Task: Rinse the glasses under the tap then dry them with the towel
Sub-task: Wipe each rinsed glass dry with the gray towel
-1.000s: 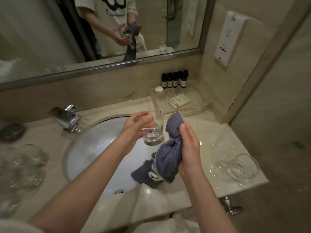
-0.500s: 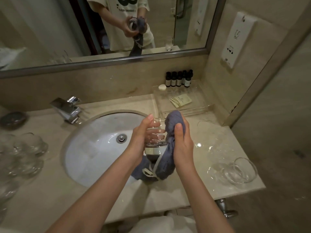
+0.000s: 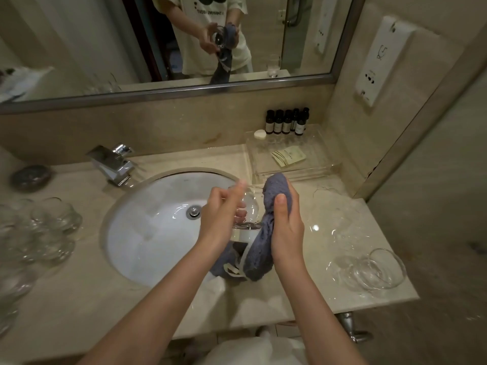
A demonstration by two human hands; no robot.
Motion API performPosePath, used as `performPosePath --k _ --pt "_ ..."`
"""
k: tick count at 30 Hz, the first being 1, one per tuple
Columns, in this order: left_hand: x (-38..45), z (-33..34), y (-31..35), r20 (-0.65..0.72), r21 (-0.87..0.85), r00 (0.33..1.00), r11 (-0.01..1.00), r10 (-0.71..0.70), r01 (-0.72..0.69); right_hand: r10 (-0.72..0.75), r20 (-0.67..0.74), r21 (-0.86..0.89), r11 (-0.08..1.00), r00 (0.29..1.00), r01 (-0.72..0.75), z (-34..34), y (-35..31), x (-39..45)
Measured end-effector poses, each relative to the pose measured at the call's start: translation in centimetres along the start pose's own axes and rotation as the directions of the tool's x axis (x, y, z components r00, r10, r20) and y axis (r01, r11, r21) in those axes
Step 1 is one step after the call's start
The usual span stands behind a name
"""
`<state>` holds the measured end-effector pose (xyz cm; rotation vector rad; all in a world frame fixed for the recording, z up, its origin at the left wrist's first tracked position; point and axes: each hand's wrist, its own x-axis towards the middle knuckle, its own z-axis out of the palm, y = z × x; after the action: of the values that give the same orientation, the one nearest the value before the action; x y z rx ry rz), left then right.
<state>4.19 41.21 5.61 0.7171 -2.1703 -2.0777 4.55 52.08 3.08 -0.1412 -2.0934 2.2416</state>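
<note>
My left hand (image 3: 224, 214) grips a clear drinking glass (image 3: 249, 206) upright over the right rim of the white sink (image 3: 147, 233). My right hand (image 3: 286, 219) clutches a blue-grey towel (image 3: 263, 243) and presses its bunched top against the glass's right side. The towel's tail hangs down to the counter edge. Several clear glasses (image 3: 52, 219) stand on the counter at the left. Two more glasses (image 3: 374, 268) lie on their sides at the right front. The chrome tap (image 3: 112, 164) sits behind the sink at the left, with no water seen running.
A clear tray (image 3: 290, 169) at the back right holds several small dark bottles (image 3: 287, 122), a soap and a paper packet. A dark dish (image 3: 30, 177) rests far left. The mirror (image 3: 79, 48) spans the wall above. The counter ends at the right near a wall.
The towel in my right hand has closed in against the glass, which was apart from it a second ago. Both hands have stayed over the sink's right rim.
</note>
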Motion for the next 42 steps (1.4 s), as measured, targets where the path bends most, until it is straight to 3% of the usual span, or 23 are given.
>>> performPosePath --k 3,8,12,17,20,23,29,32,37,42 --pt "-0.5 0.1 0.6 0.078 -0.017 0.997 1.000 0.011 -0.010 -0.032 -0.012 0.030 0.999 0.999 0.032 0.1 -0.2 0.1" --pt "-0.5 -0.2 0.9 0.202 -0.150 0.973 0.979 -0.108 0.140 0.058 -0.070 0.185 0.982 0.996 -0.044 0.1 0.4 0.3" --pt "0.0 -0.1 0.6 0.140 0.099 0.985 0.992 -0.097 0.084 0.077 -0.109 0.142 0.988 0.991 -0.061 0.2 0.8 0.2" --pt "0.0 -0.1 0.3 0.036 0.166 0.998 0.984 0.051 -0.056 0.084 -0.110 0.107 0.992 0.990 -0.072 -0.2 0.7 0.2" --pt "-0.5 0.1 0.3 0.059 0.176 0.995 0.980 0.079 -0.089 0.080 -0.113 0.094 0.993 0.990 -0.070 -0.4 0.6 0.2" --pt "-0.7 0.3 0.0 0.133 0.221 0.991 0.974 0.010 -0.040 0.074 -0.094 0.095 0.993 0.993 -0.065 -0.5 0.6 0.3" --pt "-0.9 -0.3 0.4 0.309 -0.002 0.949 0.998 -0.064 0.068 0.139 -0.072 0.231 0.966 0.988 -0.119 0.1 0.7 0.4" --pt "-0.9 -0.1 0.5 0.280 0.053 0.956 0.996 -0.085 0.073 0.180 -0.096 0.224 0.962 0.979 -0.155 0.2 0.6 0.2" --pt "-0.8 0.1 0.1 0.118 0.057 0.988 0.994 -0.096 0.090 0.152 -0.099 0.140 0.981 0.983 -0.138 -0.5 0.9 0.5" --pt "-0.9 0.3 0.1 0.127 0.115 0.991 0.993 -0.049 0.034 0.123 -0.107 0.125 0.986 0.987 -0.110 -0.4 0.6 0.6"
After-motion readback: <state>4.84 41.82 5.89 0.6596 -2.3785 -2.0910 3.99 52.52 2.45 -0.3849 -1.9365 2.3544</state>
